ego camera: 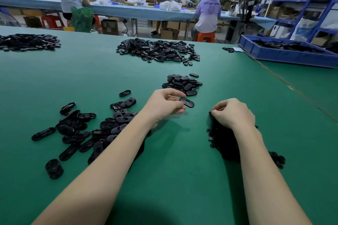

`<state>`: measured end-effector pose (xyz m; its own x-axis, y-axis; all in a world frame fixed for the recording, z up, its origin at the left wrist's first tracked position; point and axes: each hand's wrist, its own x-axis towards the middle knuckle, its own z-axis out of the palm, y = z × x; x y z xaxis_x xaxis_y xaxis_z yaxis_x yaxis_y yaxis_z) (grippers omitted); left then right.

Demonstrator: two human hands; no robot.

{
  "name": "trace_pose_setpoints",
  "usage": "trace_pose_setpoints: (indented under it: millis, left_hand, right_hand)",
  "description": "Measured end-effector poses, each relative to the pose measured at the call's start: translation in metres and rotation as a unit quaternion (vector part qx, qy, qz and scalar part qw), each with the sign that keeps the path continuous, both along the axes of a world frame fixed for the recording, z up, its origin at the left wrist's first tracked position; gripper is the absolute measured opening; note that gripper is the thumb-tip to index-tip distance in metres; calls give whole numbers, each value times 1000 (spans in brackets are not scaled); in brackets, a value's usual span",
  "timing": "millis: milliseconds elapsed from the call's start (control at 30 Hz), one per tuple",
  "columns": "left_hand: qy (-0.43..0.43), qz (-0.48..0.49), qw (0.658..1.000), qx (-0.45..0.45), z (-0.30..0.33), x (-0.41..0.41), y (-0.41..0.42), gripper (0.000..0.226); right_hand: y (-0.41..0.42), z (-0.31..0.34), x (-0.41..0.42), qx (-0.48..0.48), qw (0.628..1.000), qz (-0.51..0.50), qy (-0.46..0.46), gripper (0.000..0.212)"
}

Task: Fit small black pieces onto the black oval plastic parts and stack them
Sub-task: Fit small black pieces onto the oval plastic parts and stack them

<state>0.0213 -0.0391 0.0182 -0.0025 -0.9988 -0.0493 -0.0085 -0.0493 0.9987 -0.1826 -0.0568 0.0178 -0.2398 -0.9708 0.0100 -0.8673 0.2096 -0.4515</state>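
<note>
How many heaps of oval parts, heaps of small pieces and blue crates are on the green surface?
Oval-part heaps: 4 (far left, far centre, middle, near left)
Small-piece heap: 1
Blue crate: 1
Total: 6

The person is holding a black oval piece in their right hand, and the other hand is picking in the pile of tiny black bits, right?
Not quite. The head view shows the black oval piece pinched in the left hand. It is the right hand that picks at the pile of tiny black bits.
</note>
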Motion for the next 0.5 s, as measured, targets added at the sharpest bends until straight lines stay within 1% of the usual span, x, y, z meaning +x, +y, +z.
trace_pose_setpoints:
  millis: [33,67,100,167,233,333,500]
  left_hand:
    - [-1,4,1000,1,0,0,0,21]
    - [-2,7,1000,1,-1,0,0,20]
    - [-2,10,1000,1,-1,1,0,20]
    - [3,13,1000,-1,-2,1,0,19]
    - [8,14,1000,-5,-2,1,0,20]
    - [6,12,1000,-13,-1,-1,0,20]
    - [6,5,1000,-30,0,-2,1,21]
  right_hand:
    - [-1,0,1,-7,1000,5,-17,10]
    - [-2,0,2,-17,998,13,-58,10]
    - [-2,0,4,-30,992,28,-121,9]
    - [-1,3,9,-53,961,64,-262,8]
    - [3,7,15,-71,930,81,-351,6]
    - [5,12,21,-81,907,92,-404,6]
    - [6,13,26,-59,898,96,-425,1]
